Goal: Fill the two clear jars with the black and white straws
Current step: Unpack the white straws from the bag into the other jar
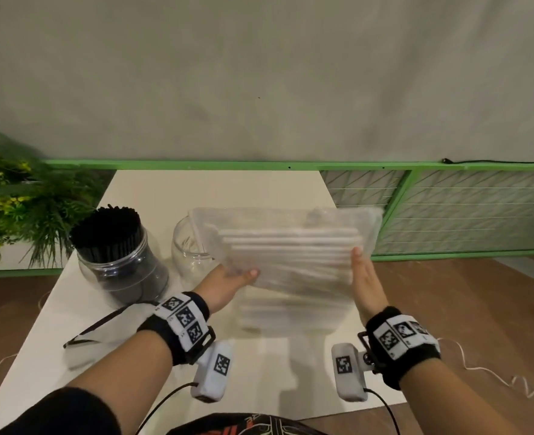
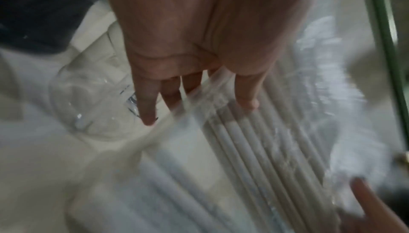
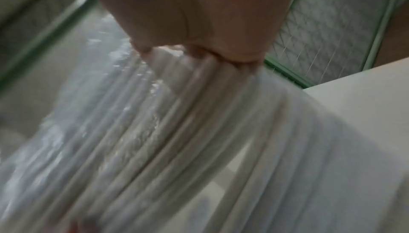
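A clear plastic bag of white straws is held level above the table between both hands. My left hand grips its left end, thumb on top and fingers underneath. My right hand grips the right end, its fingers hidden behind the bag. One clear jar at the left is packed with black straws. Beside it a second clear jar holds a white straw or two and stands just behind my left hand; it also shows in the left wrist view.
More packed white straws lie on the white table under the lifted bag. A limp wrapper with a black strip lies at the front left. A plant stands left of the table, and green-framed mesh runs behind it.
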Motion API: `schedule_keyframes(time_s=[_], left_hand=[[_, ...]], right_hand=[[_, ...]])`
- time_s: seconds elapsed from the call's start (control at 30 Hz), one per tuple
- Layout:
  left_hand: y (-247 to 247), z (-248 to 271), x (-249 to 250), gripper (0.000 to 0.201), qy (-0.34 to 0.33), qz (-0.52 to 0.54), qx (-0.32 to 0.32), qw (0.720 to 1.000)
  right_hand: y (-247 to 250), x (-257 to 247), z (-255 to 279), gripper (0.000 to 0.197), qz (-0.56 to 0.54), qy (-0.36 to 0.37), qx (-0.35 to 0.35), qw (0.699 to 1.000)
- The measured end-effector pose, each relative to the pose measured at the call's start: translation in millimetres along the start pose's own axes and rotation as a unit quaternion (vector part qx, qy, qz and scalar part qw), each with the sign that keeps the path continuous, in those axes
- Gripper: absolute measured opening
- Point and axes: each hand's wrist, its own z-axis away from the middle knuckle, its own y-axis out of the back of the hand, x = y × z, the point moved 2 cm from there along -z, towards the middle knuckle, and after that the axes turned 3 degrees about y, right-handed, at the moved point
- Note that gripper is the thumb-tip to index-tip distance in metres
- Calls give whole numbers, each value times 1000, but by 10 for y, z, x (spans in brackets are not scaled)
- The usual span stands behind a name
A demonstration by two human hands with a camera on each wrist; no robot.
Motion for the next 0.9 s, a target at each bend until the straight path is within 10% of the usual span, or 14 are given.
schedule_keyframes(time_s=[0.07,0.3,0.53,0.67,0.9], left_hand=[[-17,-1,15,32,0,-32,-12,999],[100,49,102,10,-1,3,3,1000],[214,72,153,43,-12,45,24,999],[196,51,215,15,-20,74,26,997],[183,50,320,23,-49,84,41,994]], right_hand=[[-18,137,-73,105,0,-20,-9,1000],[35,-65,-129,25,1,41,34,999],[107,-19,-198,72,-57,44,104,992],[109,-7,-246,51,-71,43,102,991],[173,-100,-246,60,-89,41,139,985]])
